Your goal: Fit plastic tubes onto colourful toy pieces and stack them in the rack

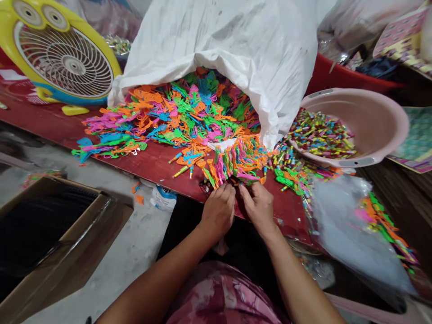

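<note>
Clearly, the plastic pieces (pixel 232 157) are small and bright orange, green, pink and blue, packed in 1 row on the red table (pixel 145 167). Beside them, left hand (pixel 219 208) and right hand (pixel 259 204) pinch narrowly; held thing, I cannot tell.

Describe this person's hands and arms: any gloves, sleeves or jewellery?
The left hand and right hand are gloveless. The forearms are bare, with no sleeve, watch or bracelet visible. I can't make out any rings; some fingers are partly hidden.
</note>
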Demonstrator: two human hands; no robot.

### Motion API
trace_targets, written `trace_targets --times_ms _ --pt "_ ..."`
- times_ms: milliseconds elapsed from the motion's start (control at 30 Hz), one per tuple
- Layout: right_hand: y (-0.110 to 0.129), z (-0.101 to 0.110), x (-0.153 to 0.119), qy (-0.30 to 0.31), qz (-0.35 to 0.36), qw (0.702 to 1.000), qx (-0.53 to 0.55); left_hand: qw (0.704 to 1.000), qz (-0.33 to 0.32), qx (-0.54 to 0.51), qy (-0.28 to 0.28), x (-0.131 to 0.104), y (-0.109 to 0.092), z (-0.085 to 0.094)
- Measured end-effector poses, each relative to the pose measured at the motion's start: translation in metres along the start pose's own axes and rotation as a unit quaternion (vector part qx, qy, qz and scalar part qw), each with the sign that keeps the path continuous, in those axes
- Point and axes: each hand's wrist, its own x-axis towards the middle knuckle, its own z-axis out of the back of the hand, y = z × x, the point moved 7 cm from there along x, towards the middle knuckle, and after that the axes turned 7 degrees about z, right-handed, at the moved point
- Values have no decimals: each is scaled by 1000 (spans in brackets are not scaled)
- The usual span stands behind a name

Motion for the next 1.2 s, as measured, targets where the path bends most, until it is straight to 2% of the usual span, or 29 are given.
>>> trace_targets --times_ms 233,433,600,800,900,1067,1200 --pt "13 2 -4 18 38 995 -87 1000 3 -20 -12 1 -2 10" --pt "11 3 -6 8 20 998 -60 998 37 -43 -2 8 -3 19" --pt "14 2 -6 16 37 999 -30 998 58 -18 5 9 -4 15" --pt "11 19 -13 -19 49 998 -15 996 78 33 21 11 -5 13" --pt "2 25 -20 -30 22 999 -3 995 80 57 26 13 -6 13" --pt "-13 22 -30 -4 -68 997 41 993 80 83 39 16 -1 15" --pt "-8 23 -29 18 -72 995 65 994 70 65 52 16 2 17"
